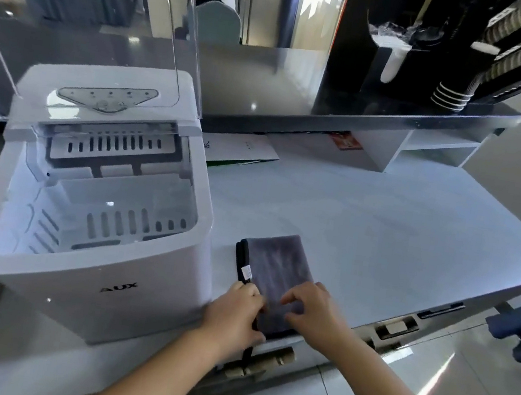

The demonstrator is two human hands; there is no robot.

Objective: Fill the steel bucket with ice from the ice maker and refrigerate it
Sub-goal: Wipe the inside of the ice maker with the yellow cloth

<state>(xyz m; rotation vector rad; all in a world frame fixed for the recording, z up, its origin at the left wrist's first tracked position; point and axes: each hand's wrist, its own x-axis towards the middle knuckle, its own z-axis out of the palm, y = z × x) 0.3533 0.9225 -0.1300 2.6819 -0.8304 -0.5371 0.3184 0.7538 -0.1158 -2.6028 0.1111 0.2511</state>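
A white ice maker stands on the left of the counter with its clear lid swung up. Its inner basket shows no ice that I can make out. A folded grey cloth lies on the counter just right of the machine, at the front edge. My left hand grips the cloth's near left edge. My right hand pinches the cloth's near right part with curled fingers. No steel bucket is in view.
The steel counter stretches to the right. A raised shelf at the back carries a black cup and lid dispenser. Papers lie under the shelf. Drawer latches line the counter's front.
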